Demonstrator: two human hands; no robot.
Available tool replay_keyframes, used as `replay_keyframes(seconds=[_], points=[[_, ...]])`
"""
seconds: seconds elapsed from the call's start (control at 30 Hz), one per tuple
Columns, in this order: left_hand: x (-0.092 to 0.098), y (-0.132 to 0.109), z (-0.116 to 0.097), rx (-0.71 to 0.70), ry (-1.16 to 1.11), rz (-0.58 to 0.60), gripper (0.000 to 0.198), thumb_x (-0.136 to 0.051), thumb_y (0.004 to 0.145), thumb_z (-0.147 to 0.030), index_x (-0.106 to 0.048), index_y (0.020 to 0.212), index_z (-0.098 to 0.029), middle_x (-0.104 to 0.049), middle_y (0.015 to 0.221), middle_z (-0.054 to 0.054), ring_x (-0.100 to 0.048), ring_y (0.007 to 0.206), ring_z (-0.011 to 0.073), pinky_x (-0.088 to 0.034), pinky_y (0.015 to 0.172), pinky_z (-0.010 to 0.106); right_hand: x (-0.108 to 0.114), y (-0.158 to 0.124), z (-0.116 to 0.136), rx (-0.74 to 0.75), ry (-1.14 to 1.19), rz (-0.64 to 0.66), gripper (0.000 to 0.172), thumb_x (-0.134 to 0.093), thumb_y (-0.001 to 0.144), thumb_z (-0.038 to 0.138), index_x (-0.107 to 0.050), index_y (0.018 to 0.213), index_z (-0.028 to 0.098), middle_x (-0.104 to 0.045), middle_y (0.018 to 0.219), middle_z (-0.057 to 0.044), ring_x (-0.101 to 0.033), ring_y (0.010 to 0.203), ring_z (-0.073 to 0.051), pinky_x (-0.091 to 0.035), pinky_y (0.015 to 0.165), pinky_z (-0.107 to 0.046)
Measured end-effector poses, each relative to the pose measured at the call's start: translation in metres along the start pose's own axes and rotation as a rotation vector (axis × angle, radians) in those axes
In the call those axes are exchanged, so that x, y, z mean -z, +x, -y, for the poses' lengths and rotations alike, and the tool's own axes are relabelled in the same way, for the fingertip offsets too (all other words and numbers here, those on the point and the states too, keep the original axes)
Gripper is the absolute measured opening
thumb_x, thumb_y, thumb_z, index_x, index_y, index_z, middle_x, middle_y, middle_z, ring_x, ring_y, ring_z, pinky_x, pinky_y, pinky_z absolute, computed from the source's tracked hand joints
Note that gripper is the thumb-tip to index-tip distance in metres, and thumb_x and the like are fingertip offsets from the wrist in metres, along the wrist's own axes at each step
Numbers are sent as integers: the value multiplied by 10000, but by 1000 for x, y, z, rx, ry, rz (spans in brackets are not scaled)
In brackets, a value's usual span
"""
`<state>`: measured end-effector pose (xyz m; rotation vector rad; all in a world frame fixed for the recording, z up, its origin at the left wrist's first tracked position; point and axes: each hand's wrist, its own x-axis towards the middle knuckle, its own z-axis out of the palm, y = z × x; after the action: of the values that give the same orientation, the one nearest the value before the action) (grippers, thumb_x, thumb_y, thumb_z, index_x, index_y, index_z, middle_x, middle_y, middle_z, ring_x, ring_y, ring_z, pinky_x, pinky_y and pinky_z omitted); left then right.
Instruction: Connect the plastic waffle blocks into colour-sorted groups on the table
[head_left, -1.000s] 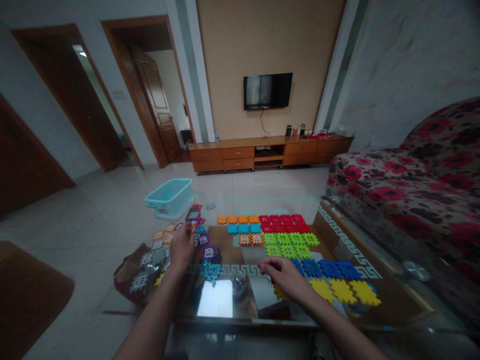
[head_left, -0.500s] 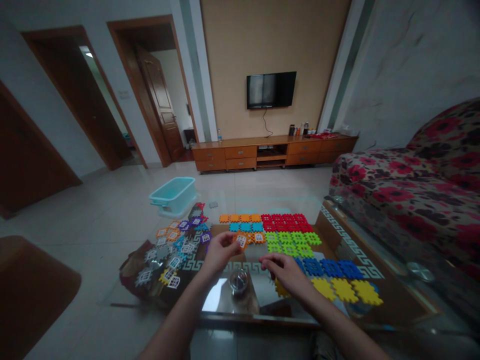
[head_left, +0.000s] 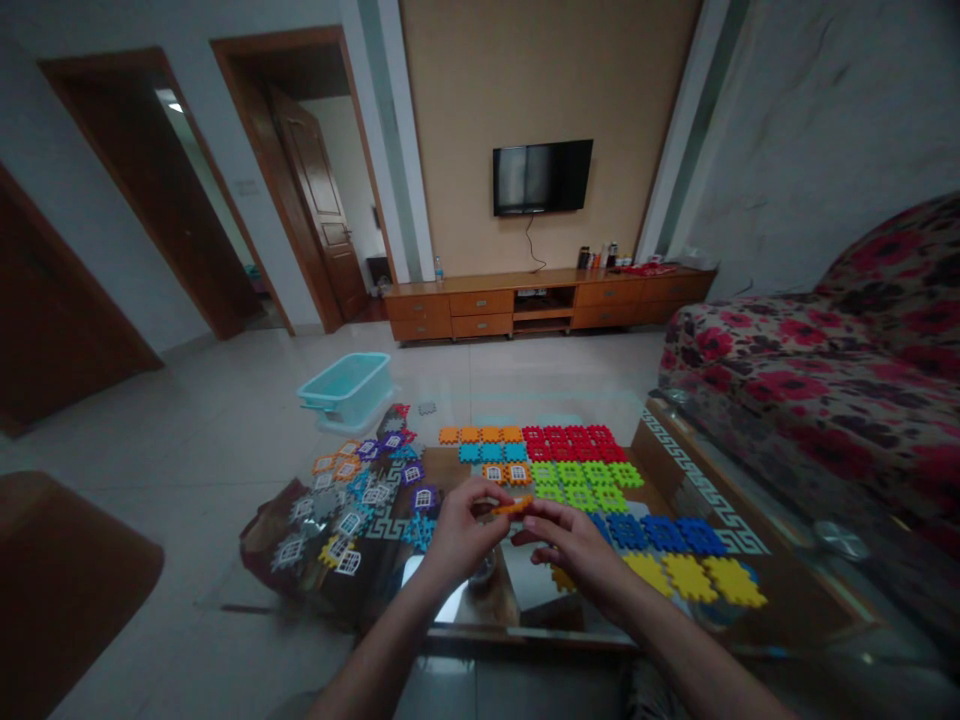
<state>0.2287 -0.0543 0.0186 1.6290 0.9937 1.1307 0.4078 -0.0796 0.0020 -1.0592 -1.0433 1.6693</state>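
Note:
An orange interlocking tile (head_left: 513,507) with notched edges is tilted nearly edge-on above the glass table. My left hand (head_left: 474,525) pinches its left side. The curled fingers of my right hand (head_left: 562,540) meet its right edge, with thumb and forefinger closed there. Just beyond the hands lie two orange tiles with white window inserts (head_left: 517,474). Green tiles (head_left: 577,485) extend to the right of those. Blue tiles (head_left: 660,535) and yellow tiles (head_left: 688,580) form rows nearer me, partly hidden by my right arm.
Mixed loose tiles (head_left: 352,495) spread over the table's left side, some overlapping. Red tiles (head_left: 574,442), plain orange tiles (head_left: 480,436) and light blue tiles (head_left: 491,454) make rows at the back. A turquoise bin (head_left: 346,388) stands beyond the left corner. A flowered sofa (head_left: 810,370) borders the right.
My left hand has moved right and nearer me with the orange tile, now turned edge-on. My right hand has come to the tile's right edge. The rows look the same.

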Motion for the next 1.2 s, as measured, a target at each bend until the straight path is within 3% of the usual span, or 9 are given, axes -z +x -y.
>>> replay_keyframes(seconds=[0.17, 0.53, 0.73, 0.8, 0.87, 1.0, 1.17, 1.2], points=[[1, -1, 3, -133, 62, 28, 76, -733, 739, -172, -725, 811, -197, -680, 1043, 85, -645, 1014, 203, -513, 917, 359, 2, 0, 1, 14, 31, 13, 346, -790, 724, 390, -727, 1032, 245, -712, 1066, -68, -669, 928, -207, -489, 690, -266], [0, -3, -11, -187, 223, 112, 159, -745, 758, -276, -768, 910, -234, -661, 1031, 73, -639, 974, 196, -519, 902, 369, 2, 2, -2, 17, 16, -46, 338, -775, 739, 441, -726, 996, 226, -717, 979, -55, -664, 863, -183, -503, 676, -255], [8, 7, 4, -44, -97, 130, 157, -720, 772, -313, -765, 874, -202, -658, 1030, 92, -631, 996, 209, -530, 845, 341, 5, 6, -6, -20, 1, -97, 337, -758, 736, 467, -731, 944, 203, -719, 932, -53, -663, 798, -163, -494, 624, -234], [20, 18, 17, -8, -126, 33, 176, -685, 789, -324, -756, 872, -187, -687, 1005, 93, -632, 997, 213, -517, 862, 341, 7, 8, -9, -27, 23, -128, 330, -772, 711, 456, -724, 925, 210, -717, 899, -36, -671, 749, -155, -484, 595, -227], [37, 30, 35, 73, -69, -106, 251, -629, 812, -371, -738, 924, -175, -710, 975, 91, -653, 888, 204, -529, 785, 331, 9, 10, -11, -35, 37, -144, 319, -776, 694, 453, -717, 887, 206, -716, 862, -27, -674, 719, -150, -478, 577, -224], [83, 46, 75, 128, 355, -408, 301, -554, 781, -337, -716, 952, -151, -717, 935, 85, -658, 866, 212, -516, 818, 351, 12, 10, -10, -45, 30, -161, 310, -779, 673, 449, -702, 826, 191, -710, 811, -19, -670, 695, -143, -469, 561, -214], [143, 43, 104, 162, 573, -516, 350, -584, 692, -277, -695, 988, -127, -656, 995, 126, -590, 1031, 301, -421, 987, 471, 14, 9, -8, -43, 5, -163, 303, -759, 684, 439, -692, 828, 181, -698, 789, -12, -669, 687, -139, -459, 550, -208], [154, 40, 108, 155, 741, -498, 360, -561, 719, -303, -693, 1011, -137, -642, 1019, 128, -582, 1050, 304, -425, 987, 461, 15, 8, -7, -46, -1, -169, 300, -752, 689, 435, -692, 836, 181, -699, 793, -14, -669, 691, -140, -459, 551, -208]])
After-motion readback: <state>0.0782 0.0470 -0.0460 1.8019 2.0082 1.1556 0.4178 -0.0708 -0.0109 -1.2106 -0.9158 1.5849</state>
